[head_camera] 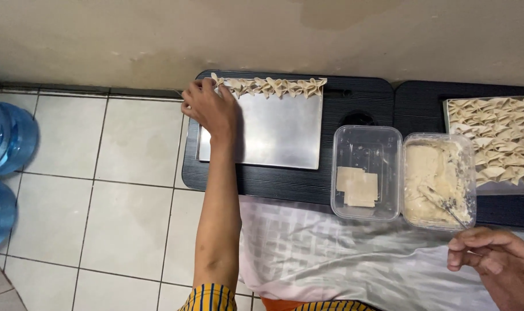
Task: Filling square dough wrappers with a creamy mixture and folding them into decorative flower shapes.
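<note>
My left hand [211,106] reaches to the upper middle of the frame, fingers pinched on the end folded pale dough dumpling [220,82] of the row along the flat steel tray's [273,135] top edge. My right hand [495,259], lower right, curls loosely, empty, near the clear plastic tub of pale filling [438,178].

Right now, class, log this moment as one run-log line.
left hand: placing folded dumpling at row end on silver metal tray | right hand: near clear plastic tub of filling
</note>
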